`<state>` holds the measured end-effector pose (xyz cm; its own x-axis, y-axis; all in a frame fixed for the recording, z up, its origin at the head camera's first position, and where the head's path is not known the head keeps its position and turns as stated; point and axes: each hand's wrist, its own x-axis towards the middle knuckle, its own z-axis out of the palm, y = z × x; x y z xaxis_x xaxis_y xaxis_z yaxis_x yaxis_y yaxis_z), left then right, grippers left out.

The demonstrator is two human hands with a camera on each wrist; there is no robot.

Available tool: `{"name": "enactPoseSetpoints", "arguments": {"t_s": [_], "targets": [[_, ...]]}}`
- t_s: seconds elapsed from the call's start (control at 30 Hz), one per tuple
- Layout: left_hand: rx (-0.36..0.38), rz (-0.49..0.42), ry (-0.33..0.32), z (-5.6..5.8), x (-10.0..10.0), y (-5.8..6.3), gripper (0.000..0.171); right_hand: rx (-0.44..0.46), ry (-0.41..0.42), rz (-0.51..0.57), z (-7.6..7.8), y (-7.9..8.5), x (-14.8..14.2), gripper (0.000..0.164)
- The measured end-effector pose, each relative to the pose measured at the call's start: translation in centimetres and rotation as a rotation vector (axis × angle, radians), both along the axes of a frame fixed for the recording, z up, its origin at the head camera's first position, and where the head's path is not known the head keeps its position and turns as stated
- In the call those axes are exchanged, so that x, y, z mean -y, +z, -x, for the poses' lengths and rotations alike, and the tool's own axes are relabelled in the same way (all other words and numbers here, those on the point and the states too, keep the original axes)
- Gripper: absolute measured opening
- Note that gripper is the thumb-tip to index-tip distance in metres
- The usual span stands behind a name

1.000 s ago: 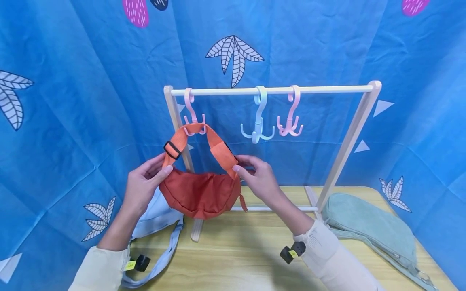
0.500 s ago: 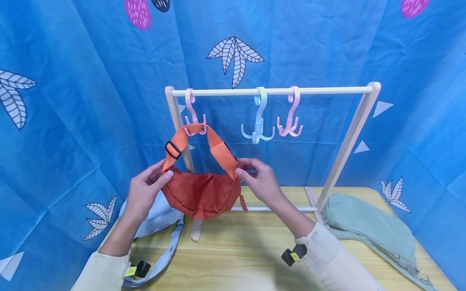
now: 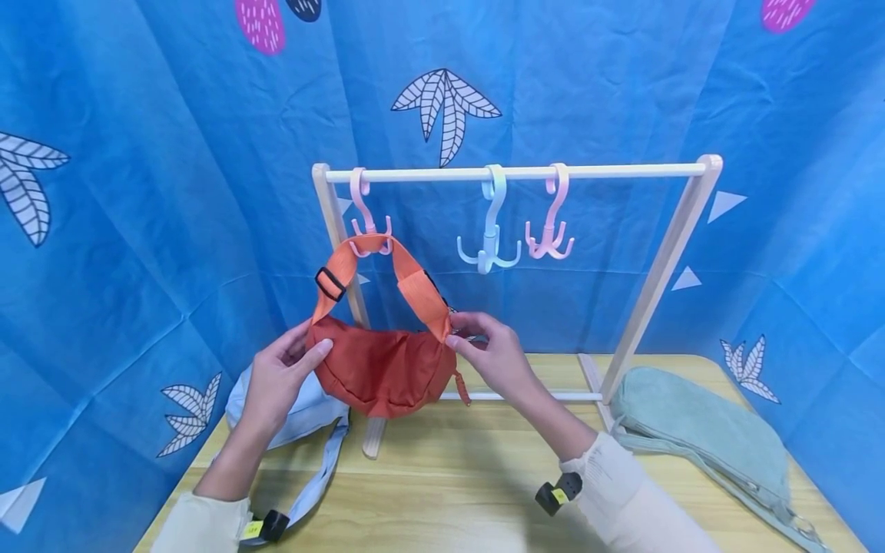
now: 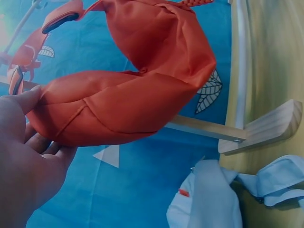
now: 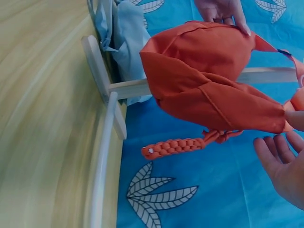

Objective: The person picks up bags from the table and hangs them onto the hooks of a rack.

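A rust-red waist bag point(image 3: 383, 372) hangs from the left pink hook point(image 3: 360, 198), its orange strap point(image 3: 418, 296) looped over the lower prongs. My left hand point(image 3: 280, 376) pinches the bag's left end, thumb on the front and fingers behind, as the left wrist view also shows. At the right end, where the strap joins the bag, my right hand point(image 3: 492, 355) pinches with thumb and forefinger; its other fingers spread below in the right wrist view. A braided zipper pull point(image 5: 173, 148) dangles from the bag. The strap carries a black slider buckle point(image 3: 330, 284).
A wooden rack point(image 3: 650, 284) holds the hooks on its white rail point(image 3: 622, 170). A light blue hook point(image 3: 491, 230) and another pink hook point(image 3: 553, 223) hang further right. On the table point(image 3: 442, 491), a light blue bag point(image 3: 304, 418) lies left and a green bag point(image 3: 705, 430) right.
Both hands have slid slightly down along the bag's ends, the left one from the strap's base onto the bag body. The bag and its strap hang nearly as before on the hook.
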<state>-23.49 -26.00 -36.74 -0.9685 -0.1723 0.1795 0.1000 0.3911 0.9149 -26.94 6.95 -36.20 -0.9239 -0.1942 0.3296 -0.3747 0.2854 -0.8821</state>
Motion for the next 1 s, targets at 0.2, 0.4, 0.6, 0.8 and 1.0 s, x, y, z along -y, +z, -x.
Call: {"name": "enactPoseSetpoints", "arguments": {"t_s": [0.2, 0.4, 0.6, 0.8, 1.0], "targets": [[0.014, -0.014, -0.012, -0.3, 0.0, -0.6, 0.073, 0.005, 0.011, -0.024, -0.2, -0.6, -0.3, 0.037], [-0.014, 0.001, -0.035, -0.3, -0.1, -1.0, 0.070, 0.005, 0.006, -0.039, -0.2, -1.1, -0.7, 0.037], [0.010, 0.040, -0.039, -0.7, 0.2, -1.4, 0.071, 0.046, 0.009, -0.044, -0.5, -1.6, -1.2, 0.037], [0.076, 0.073, -0.038, -0.9, 0.5, -1.9, 0.074, 0.076, 0.012, -0.063, -0.9, -1.9, -2.0, 0.034], [0.109, 0.102, -0.049, -1.1, 0.7, -2.3, 0.076, 0.085, 0.024, -0.091, -1.2, -2.3, -2.5, 0.034]]}}
